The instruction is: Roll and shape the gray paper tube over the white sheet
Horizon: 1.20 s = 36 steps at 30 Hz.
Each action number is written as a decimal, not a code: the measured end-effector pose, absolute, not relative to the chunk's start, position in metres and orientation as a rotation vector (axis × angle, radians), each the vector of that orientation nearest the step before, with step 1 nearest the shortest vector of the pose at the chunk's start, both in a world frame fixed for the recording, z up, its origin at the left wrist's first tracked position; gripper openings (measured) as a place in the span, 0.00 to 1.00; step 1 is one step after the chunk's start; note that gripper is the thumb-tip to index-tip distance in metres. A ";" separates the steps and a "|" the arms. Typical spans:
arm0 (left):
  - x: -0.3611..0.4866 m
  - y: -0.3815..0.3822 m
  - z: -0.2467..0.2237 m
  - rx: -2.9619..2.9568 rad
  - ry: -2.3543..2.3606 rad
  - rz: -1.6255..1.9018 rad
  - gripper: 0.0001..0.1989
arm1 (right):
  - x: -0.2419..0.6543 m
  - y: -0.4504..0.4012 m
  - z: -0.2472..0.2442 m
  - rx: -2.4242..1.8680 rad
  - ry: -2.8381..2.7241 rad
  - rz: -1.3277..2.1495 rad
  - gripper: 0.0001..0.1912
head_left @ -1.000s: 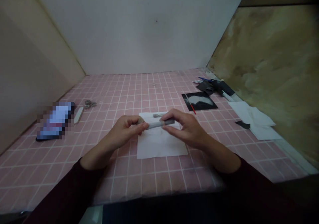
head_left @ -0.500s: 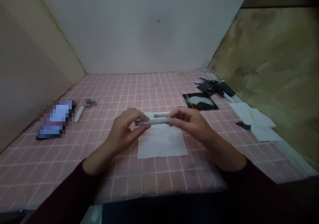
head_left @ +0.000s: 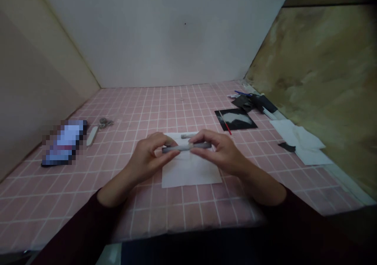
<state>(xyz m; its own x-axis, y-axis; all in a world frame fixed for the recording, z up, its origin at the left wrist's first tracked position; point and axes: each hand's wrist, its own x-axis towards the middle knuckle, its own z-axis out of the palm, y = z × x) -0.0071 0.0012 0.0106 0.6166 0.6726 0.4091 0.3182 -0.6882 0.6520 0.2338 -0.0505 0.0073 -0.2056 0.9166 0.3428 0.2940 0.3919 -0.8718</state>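
Moved since the earlier frame: my right hand (head_left: 220, 152), which had shifted inward along the grey rod (head_left: 185, 148), baring its right end; right hand: pinched the rod near mid-length; left hand (head_left: 146, 153): pinched it nearer the left end; rod: held nearly level over the white sheet (head_left: 191, 174), a second stick (head_left: 186, 136) behind; handling, I judged: light, even pressure suited it
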 end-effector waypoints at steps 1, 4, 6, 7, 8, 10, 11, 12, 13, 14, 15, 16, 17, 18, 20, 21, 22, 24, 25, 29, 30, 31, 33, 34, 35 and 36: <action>-0.008 0.002 0.011 2.255 0.808 0.897 0.06 | 0.236 -0.050 0.007 -1.057 -1.685 0.818 0.08; -0.008 0.004 0.012 2.066 0.851 0.869 0.10 | 0.239 -0.050 0.008 -1.049 -1.613 0.742 0.11; -0.007 0.004 0.013 1.969 0.814 0.778 0.14 | 0.237 -0.051 0.008 -1.060 -1.695 0.686 0.10; -0.006 0.005 0.013 1.938 0.790 0.724 0.15 | 0.236 -0.052 0.009 -1.059 -1.762 0.654 0.09; -0.006 0.005 0.013 1.919 0.773 0.676 0.16 | 0.235 -0.053 0.009 -1.052 -1.824 0.622 0.08; -0.007 0.007 0.013 1.895 0.772 0.630 0.18 | 0.236 -0.054 0.010 -1.038 -1.875 0.568 0.07; -0.007 0.008 0.013 1.880 0.787 0.634 0.19 | 0.237 -0.054 0.011 -1.037 -1.855 0.549 0.07; -0.008 0.009 0.013 1.861 0.800 0.643 0.19 | 0.239 -0.054 0.011 -1.038 -1.818 0.535 0.07; -0.009 0.010 0.013 1.841 0.807 0.649 0.20 | 0.240 -0.053 0.011 -1.040 -1.786 0.527 0.07; -0.009 0.010 0.012 1.824 0.805 0.644 0.20 | 0.240 -0.053 0.011 -1.041 -1.776 0.530 0.08; -0.009 0.010 0.012 1.814 0.796 0.626 0.20 | 0.239 -0.053 0.011 -1.037 -1.792 0.540 0.08; -0.008 0.010 0.012 1.809 0.783 0.600 0.20 | 0.238 -0.053 0.011 -1.030 -1.827 0.555 0.07; -0.008 0.009 0.011 1.809 0.773 0.576 0.19 | 0.236 -0.053 0.010 -1.026 -1.865 0.572 0.07; -0.008 0.009 0.011 1.811 0.771 0.563 0.19 | 0.235 -0.053 0.010 -1.026 -1.888 0.590 0.07; -0.007 0.008 0.012 1.822 0.783 0.577 0.19 | 0.235 -0.053 0.010 -1.033 -1.849 0.614 0.06; -0.007 0.008 0.013 1.830 0.791 0.606 0.19 | 0.236 -0.052 0.010 -1.041 -1.799 0.622 0.06; -0.007 0.008 0.013 1.841 0.796 0.639 0.18 | 0.236 -0.052 0.010 -1.049 -1.746 0.630 0.06; -0.007 0.006 0.013 1.868 0.798 0.692 0.17 | 0.237 -0.052 0.010 -1.063 -1.698 0.662 0.07; -0.007 0.005 0.013 1.894 0.793 0.703 0.15 | 0.236 -0.052 0.010 -1.076 -1.710 0.690 0.07; -0.006 0.001 0.011 2.139 0.769 0.803 0.06 | 0.236 -0.049 0.008 -1.116 -1.739 0.831 0.07; -0.006 0.001 0.011 2.200 0.777 0.871 0.05 | 0.237 -0.048 0.008 -1.115 -1.689 0.857 0.07; -0.007 0.002 0.011 2.246 0.789 0.945 0.05 | 0.238 -0.047 0.008 -1.106 -1.612 0.884 0.07; -0.007 0.002 0.011 2.305 0.791 1.060 0.05 | 0.240 -0.046 0.007 -1.085 -1.514 0.933 0.08; -0.006 0.002 0.011 2.334 0.769 1.082 0.05 | 0.239 -0.045 0.007 -1.077 -1.511 0.962 0.08; -0.005 0.002 0.011 2.366 0.738 1.081 0.05 | 0.238 -0.045 0.006 -1.071 -1.537 0.993 0.09; -0.005 0.001 0.011 2.399 0.706 1.067 0.04 | 0.237 -0.045 0.006 -1.065 -1.575 1.015 0.08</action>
<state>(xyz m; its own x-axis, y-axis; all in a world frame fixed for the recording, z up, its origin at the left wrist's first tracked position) -0.0048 0.0014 0.0113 0.5766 0.5990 0.5556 0.2772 -0.7831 0.5567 0.2369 -0.0453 0.0061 -0.1728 0.9532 0.2483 0.1670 0.2768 -0.9463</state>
